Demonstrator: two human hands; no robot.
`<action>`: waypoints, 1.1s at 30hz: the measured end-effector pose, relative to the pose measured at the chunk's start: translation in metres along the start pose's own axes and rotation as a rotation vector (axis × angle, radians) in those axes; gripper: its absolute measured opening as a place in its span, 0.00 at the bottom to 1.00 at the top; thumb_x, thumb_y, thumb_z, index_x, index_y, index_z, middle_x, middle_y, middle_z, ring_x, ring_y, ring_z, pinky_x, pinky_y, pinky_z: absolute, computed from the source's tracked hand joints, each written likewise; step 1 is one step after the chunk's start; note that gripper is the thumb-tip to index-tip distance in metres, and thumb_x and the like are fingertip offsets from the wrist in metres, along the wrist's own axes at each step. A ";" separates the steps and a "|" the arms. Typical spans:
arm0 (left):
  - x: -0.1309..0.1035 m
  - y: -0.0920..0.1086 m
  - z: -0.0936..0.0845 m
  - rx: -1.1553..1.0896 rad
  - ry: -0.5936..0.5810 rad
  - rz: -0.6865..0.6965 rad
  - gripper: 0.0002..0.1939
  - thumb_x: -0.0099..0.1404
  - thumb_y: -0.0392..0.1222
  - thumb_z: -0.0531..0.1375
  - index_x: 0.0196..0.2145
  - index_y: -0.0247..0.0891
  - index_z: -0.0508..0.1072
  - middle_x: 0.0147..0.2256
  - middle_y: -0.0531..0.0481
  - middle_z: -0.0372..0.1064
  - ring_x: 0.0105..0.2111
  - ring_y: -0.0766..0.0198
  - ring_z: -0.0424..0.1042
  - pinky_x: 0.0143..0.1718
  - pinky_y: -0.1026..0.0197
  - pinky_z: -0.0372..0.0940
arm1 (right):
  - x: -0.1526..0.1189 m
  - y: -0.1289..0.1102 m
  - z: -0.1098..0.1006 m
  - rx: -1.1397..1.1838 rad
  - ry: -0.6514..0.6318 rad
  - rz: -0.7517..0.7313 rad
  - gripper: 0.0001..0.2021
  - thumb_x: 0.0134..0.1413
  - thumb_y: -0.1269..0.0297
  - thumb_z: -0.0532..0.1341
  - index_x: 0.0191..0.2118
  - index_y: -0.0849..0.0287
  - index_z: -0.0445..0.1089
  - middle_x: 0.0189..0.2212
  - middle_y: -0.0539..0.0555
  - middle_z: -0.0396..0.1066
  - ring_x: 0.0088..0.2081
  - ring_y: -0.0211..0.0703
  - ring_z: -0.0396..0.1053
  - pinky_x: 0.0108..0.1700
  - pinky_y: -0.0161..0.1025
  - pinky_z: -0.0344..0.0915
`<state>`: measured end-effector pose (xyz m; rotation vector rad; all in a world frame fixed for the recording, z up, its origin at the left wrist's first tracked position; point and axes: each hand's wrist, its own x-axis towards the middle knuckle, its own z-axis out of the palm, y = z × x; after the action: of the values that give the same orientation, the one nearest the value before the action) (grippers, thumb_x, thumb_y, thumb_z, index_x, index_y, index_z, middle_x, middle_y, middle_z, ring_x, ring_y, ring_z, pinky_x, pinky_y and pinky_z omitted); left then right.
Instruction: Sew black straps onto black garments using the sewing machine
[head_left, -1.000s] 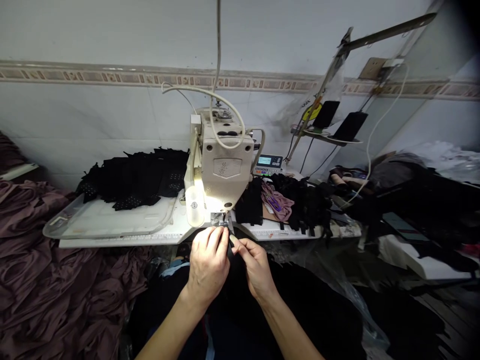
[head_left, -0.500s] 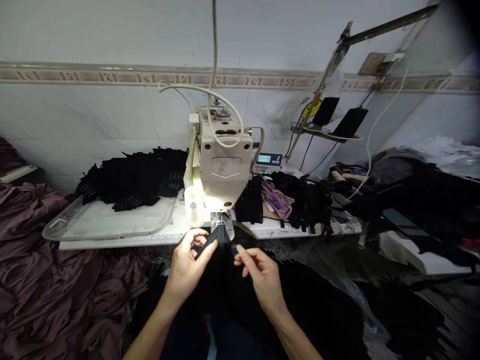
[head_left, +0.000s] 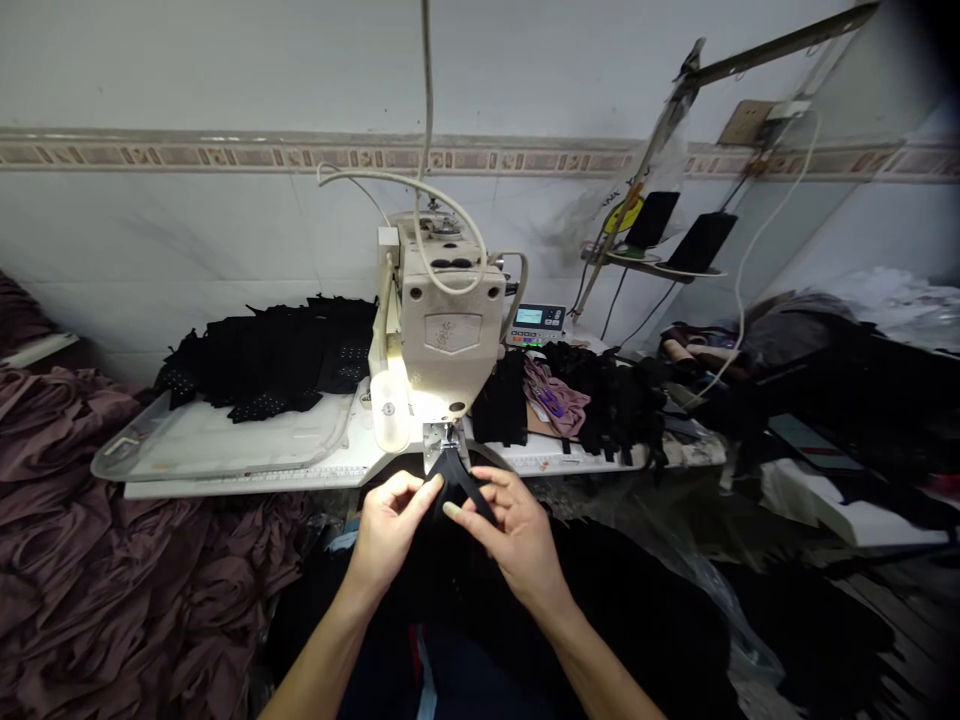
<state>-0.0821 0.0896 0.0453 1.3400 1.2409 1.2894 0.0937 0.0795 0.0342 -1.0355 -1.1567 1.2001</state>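
A pale sewing machine [head_left: 450, 340] stands in the middle, its lamp lit on the left side. Dark fabric [head_left: 450, 478] runs from under the needle area toward me. My left hand [head_left: 390, 525] pinches the fabric's left edge between thumb and fingers, just in front of the metal plate. On the right, my right hand [head_left: 514, 535] has its fingers closed around a dark strip of the same fabric, the thumb pointing left. Both hands are close together below the needle, which is partly hidden by the machine head.
Black fabric pieces [head_left: 262, 355] lie on a clear plastic tray [head_left: 225, 450] at left. Mauve cloth [head_left: 112, 560] is heaped lower left. Right of the machine are black pieces [head_left: 622, 390], a control panel [head_left: 536, 320] and black thread cones [head_left: 701, 245].
My right hand has moved slightly up and left, nearer my left hand, and a folded strip now shows at its fingers. My left hand has shifted slightly right.
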 end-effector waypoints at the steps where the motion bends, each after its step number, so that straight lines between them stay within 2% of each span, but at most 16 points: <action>1: -0.005 0.002 0.000 -0.004 0.001 0.011 0.17 0.68 0.54 0.68 0.30 0.37 0.75 0.28 0.53 0.69 0.29 0.65 0.67 0.32 0.63 0.64 | 0.002 -0.007 -0.006 -0.063 0.015 -0.052 0.23 0.50 0.53 0.79 0.50 0.54 0.78 0.31 0.50 0.78 0.30 0.43 0.75 0.32 0.38 0.73; 3: -0.016 0.006 -0.001 0.013 -0.006 0.038 0.13 0.69 0.51 0.67 0.38 0.38 0.77 0.27 0.56 0.65 0.27 0.67 0.65 0.31 0.65 0.62 | 0.006 -0.022 -0.018 -0.189 0.027 -0.163 0.17 0.52 0.55 0.78 0.46 0.53 0.84 0.33 0.53 0.80 0.34 0.48 0.77 0.38 0.43 0.75; 4: -0.021 0.008 -0.001 0.037 -0.031 0.052 0.13 0.70 0.50 0.67 0.46 0.39 0.77 0.27 0.58 0.63 0.26 0.68 0.63 0.30 0.65 0.61 | 0.008 -0.029 -0.023 -0.229 0.027 -0.207 0.13 0.53 0.55 0.78 0.43 0.53 0.85 0.34 0.54 0.80 0.34 0.49 0.77 0.38 0.43 0.74; 6: -0.030 0.012 -0.002 0.102 -0.130 0.073 0.23 0.73 0.49 0.64 0.62 0.40 0.71 0.25 0.62 0.56 0.24 0.69 0.58 0.29 0.66 0.57 | 0.015 -0.042 -0.030 -0.249 0.013 -0.234 0.09 0.53 0.55 0.77 0.38 0.52 0.86 0.32 0.54 0.80 0.32 0.48 0.76 0.36 0.43 0.73; 7: -0.032 0.013 -0.003 0.130 -0.202 0.068 0.27 0.74 0.49 0.63 0.66 0.40 0.68 0.24 0.63 0.54 0.23 0.69 0.55 0.27 0.66 0.54 | 0.019 -0.046 -0.033 -0.238 0.002 -0.219 0.09 0.53 0.55 0.77 0.37 0.52 0.86 0.31 0.53 0.80 0.30 0.47 0.75 0.33 0.42 0.72; 9: -0.033 0.014 -0.002 0.148 -0.325 0.024 0.26 0.75 0.51 0.62 0.65 0.37 0.72 0.23 0.62 0.53 0.22 0.69 0.51 0.25 0.65 0.50 | 0.029 -0.048 -0.034 -0.219 -0.018 -0.163 0.10 0.52 0.54 0.77 0.34 0.54 0.85 0.28 0.52 0.79 0.25 0.43 0.72 0.28 0.39 0.69; 11: -0.029 0.013 0.000 0.112 -0.354 -0.025 0.22 0.74 0.54 0.61 0.54 0.35 0.81 0.23 0.58 0.60 0.23 0.68 0.55 0.25 0.65 0.52 | 0.041 -0.043 -0.034 -0.225 -0.036 -0.115 0.12 0.52 0.52 0.77 0.34 0.55 0.84 0.27 0.52 0.79 0.22 0.40 0.68 0.25 0.38 0.65; 14: -0.018 0.013 0.004 0.053 -0.274 -0.029 0.20 0.74 0.55 0.61 0.45 0.36 0.83 0.33 0.49 0.75 0.31 0.62 0.70 0.34 0.63 0.64 | 0.064 -0.024 -0.031 -0.224 -0.043 -0.110 0.14 0.51 0.51 0.77 0.34 0.57 0.84 0.28 0.53 0.81 0.25 0.43 0.73 0.29 0.38 0.70; 17: -0.011 0.014 0.006 0.154 -0.177 0.021 0.19 0.75 0.54 0.60 0.38 0.37 0.82 0.32 0.49 0.77 0.32 0.61 0.74 0.34 0.62 0.67 | 0.086 -0.005 -0.029 -0.215 -0.024 -0.182 0.13 0.52 0.52 0.76 0.34 0.57 0.83 0.32 0.56 0.84 0.34 0.50 0.80 0.38 0.41 0.74; 19: -0.010 0.014 0.005 0.318 -0.062 0.147 0.18 0.76 0.51 0.60 0.35 0.38 0.82 0.29 0.50 0.75 0.29 0.62 0.73 0.31 0.63 0.67 | 0.098 0.005 -0.026 -0.228 -0.003 -0.229 0.11 0.53 0.54 0.75 0.34 0.57 0.83 0.33 0.56 0.84 0.36 0.51 0.81 0.40 0.41 0.75; 20: -0.010 0.013 0.004 0.404 0.007 0.247 0.16 0.76 0.49 0.61 0.36 0.38 0.82 0.30 0.50 0.75 0.30 0.62 0.74 0.33 0.63 0.69 | 0.104 0.008 -0.025 -0.244 0.011 -0.250 0.11 0.54 0.54 0.74 0.34 0.57 0.83 0.33 0.56 0.84 0.36 0.51 0.81 0.41 0.41 0.75; 22: -0.011 0.011 0.003 0.566 0.108 0.473 0.11 0.78 0.42 0.59 0.45 0.39 0.82 0.38 0.47 0.79 0.38 0.59 0.79 0.40 0.61 0.73 | 0.114 0.013 -0.023 -0.295 0.028 -0.292 0.10 0.55 0.55 0.73 0.34 0.56 0.83 0.34 0.56 0.84 0.36 0.51 0.81 0.42 0.42 0.75; 24: -0.014 0.008 0.003 0.717 0.104 0.671 0.15 0.79 0.36 0.57 0.58 0.40 0.78 0.50 0.43 0.80 0.49 0.57 0.81 0.49 0.60 0.76 | 0.122 0.015 -0.021 -0.347 0.030 -0.325 0.09 0.57 0.56 0.71 0.35 0.56 0.83 0.35 0.56 0.85 0.37 0.52 0.82 0.43 0.43 0.75; 26: -0.017 0.005 0.005 0.862 0.062 0.792 0.19 0.79 0.35 0.57 0.64 0.41 0.73 0.58 0.42 0.78 0.53 0.56 0.81 0.52 0.59 0.77 | 0.130 0.016 -0.019 -0.377 0.023 -0.344 0.08 0.57 0.57 0.71 0.36 0.56 0.83 0.36 0.56 0.84 0.39 0.52 0.81 0.43 0.42 0.75; 28: -0.019 0.003 0.009 0.968 0.060 0.838 0.20 0.79 0.36 0.58 0.66 0.40 0.71 0.59 0.42 0.78 0.52 0.55 0.82 0.51 0.58 0.78 | 0.136 0.016 -0.017 -0.392 0.019 -0.358 0.06 0.55 0.60 0.71 0.36 0.55 0.83 0.36 0.56 0.83 0.39 0.52 0.81 0.44 0.42 0.75; 33: -0.017 0.001 0.021 1.087 0.139 0.810 0.19 0.79 0.38 0.57 0.65 0.35 0.70 0.58 0.38 0.78 0.51 0.51 0.83 0.47 0.56 0.80 | 0.149 0.012 -0.011 -0.448 0.005 -0.386 0.03 0.52 0.66 0.69 0.33 0.55 0.82 0.33 0.53 0.79 0.37 0.49 0.78 0.42 0.40 0.72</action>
<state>-0.0605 0.0732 0.0424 2.7723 1.6616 1.2262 0.1030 0.2291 0.0360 -1.0736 -1.5800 0.6468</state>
